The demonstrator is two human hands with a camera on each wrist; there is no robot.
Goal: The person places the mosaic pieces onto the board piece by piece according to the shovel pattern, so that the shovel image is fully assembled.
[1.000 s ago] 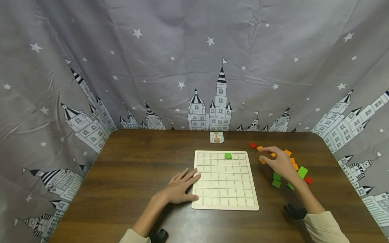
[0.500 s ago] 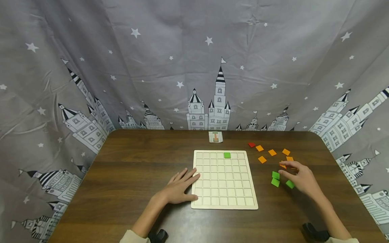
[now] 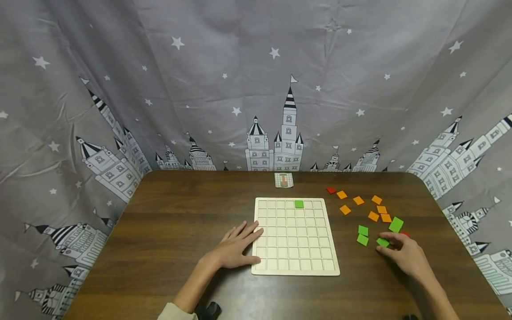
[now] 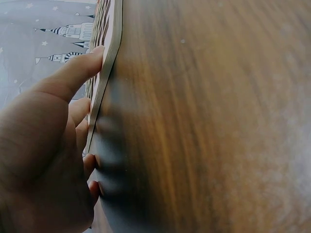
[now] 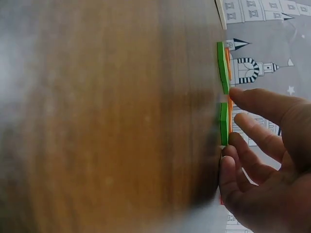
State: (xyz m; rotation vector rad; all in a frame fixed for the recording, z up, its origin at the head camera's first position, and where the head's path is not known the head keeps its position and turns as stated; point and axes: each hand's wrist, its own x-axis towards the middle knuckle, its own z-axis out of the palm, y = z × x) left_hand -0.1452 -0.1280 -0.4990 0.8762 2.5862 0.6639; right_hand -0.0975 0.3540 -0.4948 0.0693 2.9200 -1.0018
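Observation:
My left hand [image 3: 238, 246] rests with spread fingers on the left edge of a pale grid board [image 3: 294, 270]; in the left wrist view the hand [image 4: 48, 126] lies along the board's side [image 4: 103, 87]. One green square tile [image 3: 298, 204] sits in the board's top row. On the table to the right, my right hand [image 3: 406, 253] reaches round a loose green tile [image 3: 382, 242], thumb on the near side and forefinger beyond it. The right wrist view shows that tile [image 5: 224, 124] beside the fingers of my right hand [image 5: 277, 155]; no firm pinch is visible.
Two more green tiles [image 3: 362, 235] lie left of the right hand. Several orange tiles [image 3: 374, 216] are scattered behind it, with a larger green piece [image 3: 396, 224] and red pieces [image 3: 331, 190]. A small picture card [image 3: 284, 180] lies behind the board.
My right hand has moved from above the orange tiles, toward me and to the right, down to a green tile. My left hand stays on the board.

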